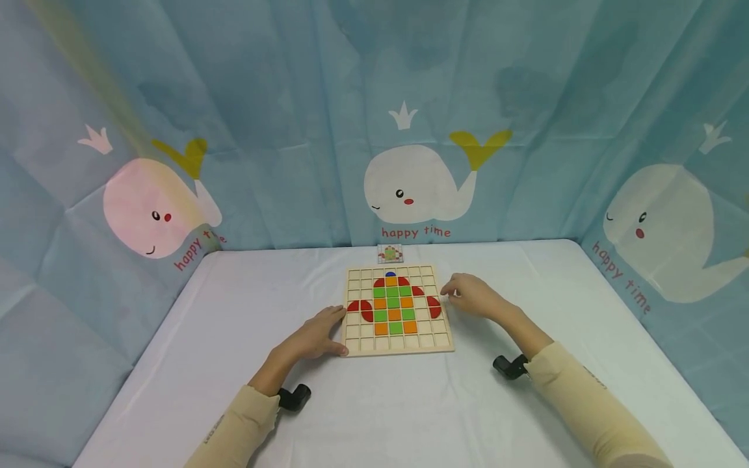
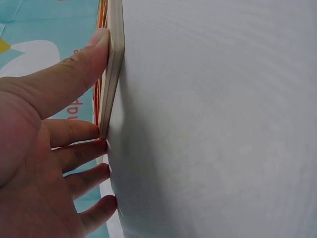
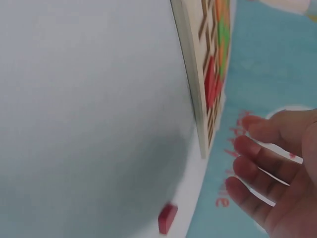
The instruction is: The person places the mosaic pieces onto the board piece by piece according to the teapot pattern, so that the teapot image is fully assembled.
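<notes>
A square wooden grid board (image 1: 365, 343) lies on the white table, with green, orange, red and blue pieces set in its cells. My left hand (image 1: 318, 333) rests against the board's left side, fingers along the edge and thumb at the near left corner. In the left wrist view the thumb (image 2: 81, 64) touches the board's rim. Just off the board's right edge is my right hand (image 1: 475, 296), its fingers loosely bent and nothing between them. The right wrist view has a loose red piece (image 3: 167, 218) beside the board, near that hand; the head view hides it.
Behind the board stands a small picture card (image 1: 390, 253) showing a similar coloured pattern. A blue curtain (image 1: 281, 130) with whale prints surrounds the white table (image 1: 374, 409) at the back and sides. Black wrist mounts (image 1: 509, 367) sit under both forearms.
</notes>
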A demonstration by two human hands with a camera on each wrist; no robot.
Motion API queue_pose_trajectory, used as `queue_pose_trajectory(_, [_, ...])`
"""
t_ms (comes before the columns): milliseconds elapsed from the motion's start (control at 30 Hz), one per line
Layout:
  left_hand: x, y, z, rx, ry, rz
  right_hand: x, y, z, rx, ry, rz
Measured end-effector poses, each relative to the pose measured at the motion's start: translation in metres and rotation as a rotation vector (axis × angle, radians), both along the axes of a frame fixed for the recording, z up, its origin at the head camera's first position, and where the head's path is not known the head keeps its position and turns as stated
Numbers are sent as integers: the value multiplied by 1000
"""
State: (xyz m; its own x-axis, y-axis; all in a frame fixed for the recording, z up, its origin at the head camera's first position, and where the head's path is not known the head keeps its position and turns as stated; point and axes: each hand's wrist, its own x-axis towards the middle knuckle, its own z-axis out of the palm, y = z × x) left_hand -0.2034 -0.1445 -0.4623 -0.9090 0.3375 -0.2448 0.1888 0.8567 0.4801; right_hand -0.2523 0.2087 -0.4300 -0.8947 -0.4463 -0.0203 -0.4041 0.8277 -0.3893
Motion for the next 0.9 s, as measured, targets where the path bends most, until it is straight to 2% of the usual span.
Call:
queue_pose_trajectory(100, [0,0,0,-3,6,-3,-2,10,2,-10,1,-28])
queue_pose_trajectory(200, [0,0,1,-1,3,-1,-6,21,2,-29,-35,-64])
queue_pose_trajectory(400, [1,0,1,8,-2,4,-11,43,-6,6,-92,-119])
queue_pose_trajectory(633, [1,0,0,4,0,-6,-9,59,-15,83,-140,-84])
queue_pose_trajectory(900, [0,0,2,-6,-1,3,-5,68,-15,105,-83,-76])
